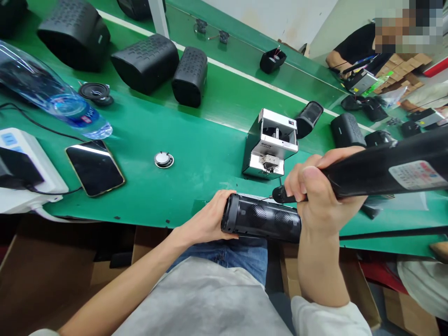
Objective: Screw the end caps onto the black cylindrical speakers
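My left hand [210, 219] is wrapped round the left end of a black cylindrical speaker housing [261, 218], holding it on its side at the near edge of the green bench [196, 140]. My right hand [320, 196] grips a black electric screwdriver [385, 170] whose body runs off to the right. Its tip points left and down, right at the top of the housing. Just behind stands a small metal screw feeder [270, 142].
A phone [94, 167] lies face up at left beside a white power strip [24, 170] and a water bottle [52, 95]. A small round metal part [164, 159] and a loose speaker driver [95, 92] lie near. Several black housings [147, 63] stand behind. Another person [360, 49] sits far right.
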Motion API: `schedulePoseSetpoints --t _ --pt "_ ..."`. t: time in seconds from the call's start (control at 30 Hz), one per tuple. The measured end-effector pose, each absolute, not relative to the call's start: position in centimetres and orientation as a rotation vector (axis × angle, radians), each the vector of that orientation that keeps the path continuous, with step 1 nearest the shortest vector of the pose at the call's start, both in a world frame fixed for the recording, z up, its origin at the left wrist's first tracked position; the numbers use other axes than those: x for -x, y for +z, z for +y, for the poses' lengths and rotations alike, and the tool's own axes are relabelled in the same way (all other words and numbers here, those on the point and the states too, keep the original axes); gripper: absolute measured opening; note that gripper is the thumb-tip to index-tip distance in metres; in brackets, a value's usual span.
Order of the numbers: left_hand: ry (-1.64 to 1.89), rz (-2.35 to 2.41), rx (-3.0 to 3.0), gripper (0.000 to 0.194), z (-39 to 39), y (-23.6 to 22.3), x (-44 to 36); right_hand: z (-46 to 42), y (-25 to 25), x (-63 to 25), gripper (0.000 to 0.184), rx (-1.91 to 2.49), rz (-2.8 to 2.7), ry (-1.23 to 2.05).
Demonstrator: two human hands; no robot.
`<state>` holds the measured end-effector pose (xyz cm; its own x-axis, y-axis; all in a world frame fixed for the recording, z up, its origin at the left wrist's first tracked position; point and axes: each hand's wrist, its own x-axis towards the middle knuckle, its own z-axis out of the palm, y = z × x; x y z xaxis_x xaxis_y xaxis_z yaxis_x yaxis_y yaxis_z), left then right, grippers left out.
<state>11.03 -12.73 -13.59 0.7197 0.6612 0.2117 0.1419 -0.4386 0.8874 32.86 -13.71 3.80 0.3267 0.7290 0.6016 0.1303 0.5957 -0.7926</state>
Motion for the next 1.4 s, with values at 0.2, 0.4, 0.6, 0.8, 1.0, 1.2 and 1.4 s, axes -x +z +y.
schedulePoseSetpoints --t 0.2,0.4,0.6,0.8,1.0,1.2,1.4 --pt "0.707 0.595 -1.983 0.116 -12.6 -14.3 -11.1 -13.6 3.4 -33.1 0.022 0.836 -1.213 0.498" --pt "0.726 0.609 -2.028 0.111 -12.8 -14.0 -11.2 -13.8 5.3 -34.3 0.020 0.801 -1.276 0.578" --pt "0.710 0.613 -2.047 0.114 -12.8 -14.1 -11.2 -10.7 9.2 -36.2 0.016 0.668 -1.098 0.177" --pt "0.711 0.632 -2.052 0.120 -12.8 -14.1 -11.1 -5.2 7.3 -36.8 0.026 0.812 -1.124 0.042" --pt "0.710 0.633 -2.044 0.119 -12.8 -13.8 -11.0 -4.8 6.6 -37.0 0.033 0.898 -1.092 0.058" --pt "0.699 0.628 -2.071 0.120 -12.8 -13.9 -11.0 -7.2 7.5 -36.9 0.024 0.892 -1.095 0.112" --pt "0.703 0.626 -2.080 0.116 -12.7 -13.9 -11.0 -12.9 10.2 -37.6 0.012 0.918 -0.995 0.214"
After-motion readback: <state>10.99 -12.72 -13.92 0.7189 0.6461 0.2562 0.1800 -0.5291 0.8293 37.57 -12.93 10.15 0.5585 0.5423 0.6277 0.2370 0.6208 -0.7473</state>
